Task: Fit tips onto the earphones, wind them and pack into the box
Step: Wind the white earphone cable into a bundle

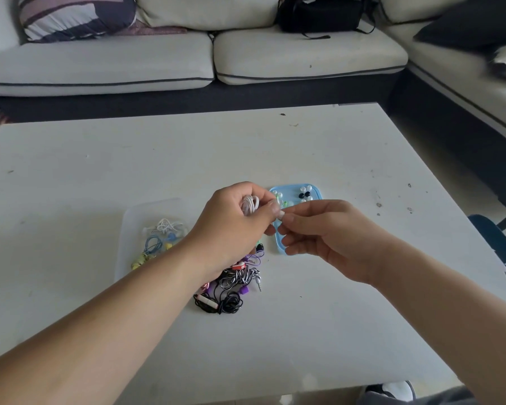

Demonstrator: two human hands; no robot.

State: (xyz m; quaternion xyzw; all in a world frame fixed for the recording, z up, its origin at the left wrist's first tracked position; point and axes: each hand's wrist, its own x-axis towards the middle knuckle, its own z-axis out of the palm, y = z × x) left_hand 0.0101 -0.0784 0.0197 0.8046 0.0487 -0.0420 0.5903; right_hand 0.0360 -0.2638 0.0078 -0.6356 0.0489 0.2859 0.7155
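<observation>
My left hand [234, 220] grips a coiled white earphone cord [250, 204] above the table. Right beside it, my right hand [319, 229] pinches a small white piece, an earbud or tip [281, 215], against the left thumb. Behind the hands lies a blue lid [316, 190] holding several loose white, black and green tips [304, 192]. A clear plastic box [129, 229] to the left contains wound white, blue and yellow earphones [158, 241]. A tangle of black, striped and purple earphones [234, 285] lies under my left wrist.
The white table [333, 302] has its front edge near me and its right edge by a dark floor strip. A light sofa [187, 59] runs along the far side, with a striped cushion [76, 16] and a black bag [319, 13] on it.
</observation>
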